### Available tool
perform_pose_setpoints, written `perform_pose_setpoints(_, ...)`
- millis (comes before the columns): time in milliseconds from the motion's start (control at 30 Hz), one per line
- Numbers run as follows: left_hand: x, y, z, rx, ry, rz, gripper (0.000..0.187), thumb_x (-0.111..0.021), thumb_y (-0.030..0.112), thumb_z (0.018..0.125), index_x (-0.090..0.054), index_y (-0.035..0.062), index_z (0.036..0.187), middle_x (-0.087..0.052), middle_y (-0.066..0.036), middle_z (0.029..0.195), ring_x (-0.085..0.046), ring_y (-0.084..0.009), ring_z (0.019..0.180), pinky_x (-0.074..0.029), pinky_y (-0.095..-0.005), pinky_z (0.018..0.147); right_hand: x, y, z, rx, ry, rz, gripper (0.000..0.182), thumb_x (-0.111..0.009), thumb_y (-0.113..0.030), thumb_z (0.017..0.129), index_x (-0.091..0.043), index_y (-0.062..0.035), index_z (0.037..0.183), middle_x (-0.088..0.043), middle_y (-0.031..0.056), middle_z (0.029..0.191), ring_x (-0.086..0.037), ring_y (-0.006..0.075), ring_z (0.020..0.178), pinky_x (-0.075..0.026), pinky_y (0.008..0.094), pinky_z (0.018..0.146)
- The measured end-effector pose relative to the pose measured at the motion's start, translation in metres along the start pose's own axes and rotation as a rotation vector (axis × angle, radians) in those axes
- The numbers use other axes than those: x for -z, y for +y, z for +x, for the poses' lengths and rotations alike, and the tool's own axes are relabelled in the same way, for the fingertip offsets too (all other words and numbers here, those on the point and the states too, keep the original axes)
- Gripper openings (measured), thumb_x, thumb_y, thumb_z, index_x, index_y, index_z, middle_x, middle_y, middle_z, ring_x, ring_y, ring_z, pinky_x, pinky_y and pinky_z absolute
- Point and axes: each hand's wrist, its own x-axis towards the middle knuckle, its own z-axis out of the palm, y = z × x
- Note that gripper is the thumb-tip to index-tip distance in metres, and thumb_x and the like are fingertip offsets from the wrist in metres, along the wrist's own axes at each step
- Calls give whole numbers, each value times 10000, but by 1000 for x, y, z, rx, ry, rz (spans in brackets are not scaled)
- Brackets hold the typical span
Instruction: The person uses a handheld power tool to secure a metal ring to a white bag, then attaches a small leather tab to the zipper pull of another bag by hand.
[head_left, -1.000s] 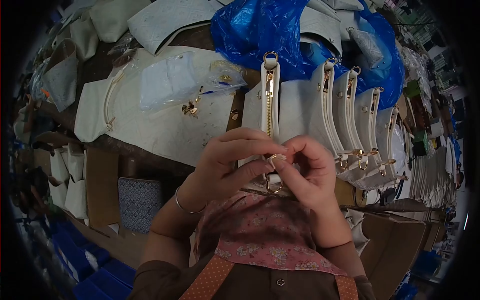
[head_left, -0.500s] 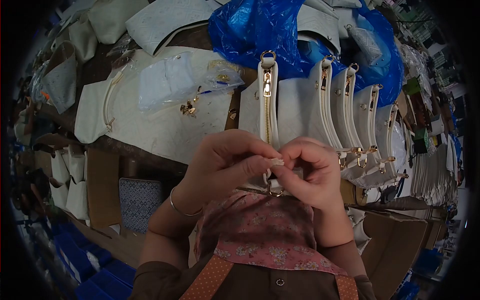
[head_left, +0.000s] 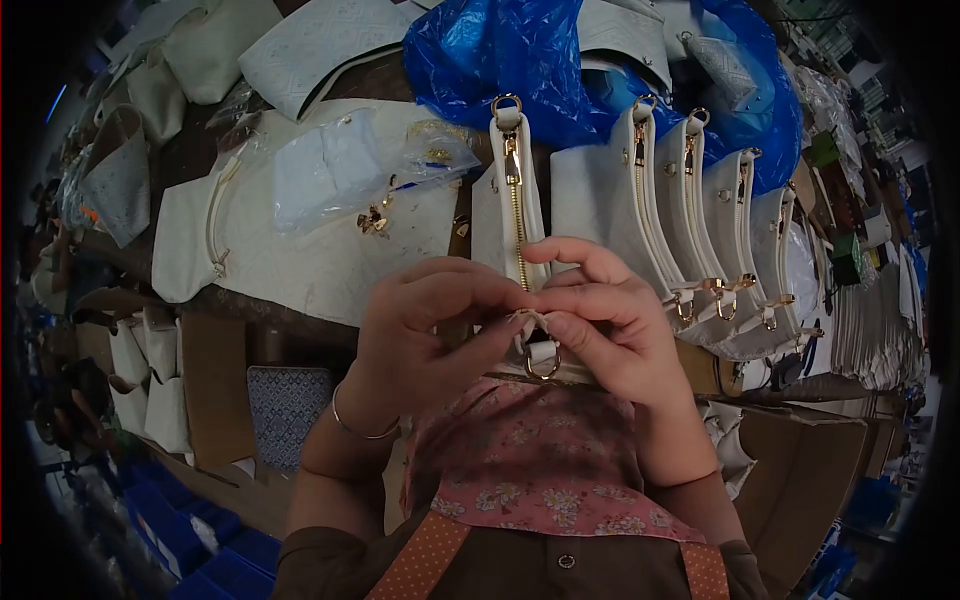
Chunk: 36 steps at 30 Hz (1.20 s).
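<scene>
My left hand [head_left: 428, 325] and my right hand [head_left: 615, 325] meet in front of my body. Both pinch a small pale strip [head_left: 531, 315] between thumb and fingertips; its exact kind is too small to make out. On my right hand one finger is lifted away from the pinch. Just below the fingers is the near end of a white handbag [head_left: 495, 225], with a gold D-ring [head_left: 543, 362]. The bag's gold zipper [head_left: 518, 215] runs away from me to a zipper pull and a ring at the far end. My hands hide part of the bag.
Several white handbags [head_left: 690, 215] with gold hardware stand in a row to the right. Behind them lies blue plastic [head_left: 490, 65]. At left, clear plastic bags [head_left: 325, 170] and loose gold hardware [head_left: 374, 220] rest on a white bag piece. Cardboard boxes [head_left: 800, 480] flank me.
My fingertips have shifted slightly left and turned the pale strip between them. One right finger has lifted outward. The view has shifted a little.
</scene>
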Motion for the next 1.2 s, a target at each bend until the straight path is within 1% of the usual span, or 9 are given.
perform_pose_setpoints(67, -2, -4, 2, -205, 61, 92, 160, -675, -22, 733, -671, 19, 888, -634, -63, 799, -597, -84, 629, -448, -196, 535, 1, 2, 1, -33, -4, 77, 107, -620, 19, 810, -670, 25, 905, -554, 107, 1106, -569, 109, 770, -455, 226, 667)
perform_pose_setpoints(133, -4, -4, 2, -207, 72, 106, 154, -675, -19, 736, -672, 18, 885, -634, -65, 781, -599, -89, 623, -449, -199, 532, 3, 3, 3, -64, -9, 153, 97, -638, 13, 800, -676, 24, 889, -569, 95, 1069, -569, 112, 793, -454, 232, 679)
perform_pose_setpoints(200, -5, -3, 1, -208, 85, 121, 148, -674, -16, 739, -672, 18, 882, -634, -66, 763, -602, -95, 617, -451, -203, 529, 5, 5, 3, -50, -46, 78, 95, -672, 7, 775, -680, 20, 869, -582, 74, 996, -568, 116, 780, -451, 228, 667)
perform_pose_setpoints(367, -6, 10, -1, -10, 56, -7, 156, -680, -18, 741, -679, 17, 893, -633, -57, 738, -614, -93, 628, -461, -205, 541, 3, 5, 4, -11, -40, 42, 85, -684, 20, 753, -677, 11, 838, -580, 56, 924, -549, 78, 709, -435, 196, 607)
perform_pose_setpoints(500, -9, 13, -1, -12, 65, -11, 166, -681, -23, 739, -684, 22, 899, -632, -56, 735, -615, -93, 626, -460, -204, 543, -2, 4, 1, -106, 52, 173, 72, -672, 33, 746, -673, 6, 812, -567, 52, 908, -519, 37, 627, -414, 176, 559)
perform_pose_setpoints(633, -5, 10, 1, -76, 26, 92, 189, -681, -31, 733, -683, 21, 914, -630, -60, 735, -624, -103, 646, -469, -208, 550, 2, 3, 0, -99, 3, 81, 71, -662, 42, 747, -672, 9, 809, -562, 51, 913, -512, 36, 608, -407, 172, 559)
perform_pose_setpoints(867, -7, 5, 2, -10, -17, -74, 216, -668, -49, 723, -678, 5, 932, -632, -74, 784, -641, -134, 727, -511, -232, 621, 6, 7, -3, -61, 0, 132, 72, -669, 31, 757, -682, 12, 825, -564, 56, 918, -537, 70, 718, -421, 193, 617)
perform_pose_setpoints(1000, -3, 5, 3, -21, -35, -20, 217, -663, -57, 724, -677, 2, 932, -632, -71, 783, -641, -137, 719, -511, -234, 623, 5, 8, -2, -52, -25, 163, 99, -667, 25, 771, -688, 17, 868, -575, 66, 943, -562, 109, 801, -452, 222, 684)
perform_pose_setpoints(1200, -2, 4, 3, -31, -6, -15, 194, -670, -52, 719, -677, 6, 905, -636, -70, 782, -639, -134, 703, -507, -234, 614, 6, 7, 0, -23, -55, 167, 125, -638, 6, 812, -684, 20, 927, -578, 81, 988, -570, 119, 820, -462, 228, 688)
